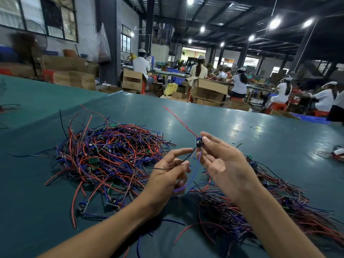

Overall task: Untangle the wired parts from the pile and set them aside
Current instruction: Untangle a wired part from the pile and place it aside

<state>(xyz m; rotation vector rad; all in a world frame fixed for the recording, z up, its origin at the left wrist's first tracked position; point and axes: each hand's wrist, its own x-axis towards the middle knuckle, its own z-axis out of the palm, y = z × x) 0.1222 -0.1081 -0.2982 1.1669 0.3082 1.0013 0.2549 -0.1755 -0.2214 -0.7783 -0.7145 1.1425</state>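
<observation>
Factory hall behind; green table (pixel 242 127) in front, with the pile (pixel 111 155) on its left. The right hand (pixel 223 164), raised over the table, has its grip pinched by thumb and forefinger on a small part (pixel 199 142). The red wire (pixel 178 119) points far-left. The black wire (pixel 178 163) trails to the left hand (pixel 167 175), whose fingers are loosely curled; blur hides whether it holds. A sorted bundle (pixel 260 202) lies near-right under the right forearm, so that hand is nearer.

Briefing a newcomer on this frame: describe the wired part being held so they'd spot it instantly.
On the green table, right of the tangled pile, find the raised right hand. It pinches one wired part: a small dark-blue piece, the only one off the table, red wire slanting up.
</observation>
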